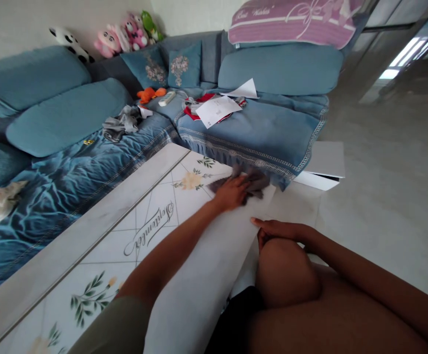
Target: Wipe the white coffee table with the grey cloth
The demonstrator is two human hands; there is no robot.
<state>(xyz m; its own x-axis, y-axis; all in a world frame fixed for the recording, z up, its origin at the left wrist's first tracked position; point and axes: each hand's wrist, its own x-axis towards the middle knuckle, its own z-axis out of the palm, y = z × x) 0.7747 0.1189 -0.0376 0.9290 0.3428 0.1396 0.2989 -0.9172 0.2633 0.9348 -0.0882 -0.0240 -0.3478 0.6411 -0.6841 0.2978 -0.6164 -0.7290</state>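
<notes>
My left hand (231, 193) presses a dark grey-brown cloth (256, 183) onto the far right end of a long white table (184, 228). The cloth is bunched under and beyond my fingers, and its edges are blurred. Flowers, leaves, thin lines and the word "September" decorate the tabletop. My right hand (269, 228) rests over my bent knee (286, 268), holding nothing that I can see. One of its digits stretches toward the table edge; the others bend down by the knee and are partly hidden.
A blue corner sofa (251, 130) runs along the table's far side. On it lie paper sheets (218, 110), grey clothing (121, 123), an orange toy (150, 94) and a pale remote (167, 98). A white box-like object (324, 160) stands on the floor to the right.
</notes>
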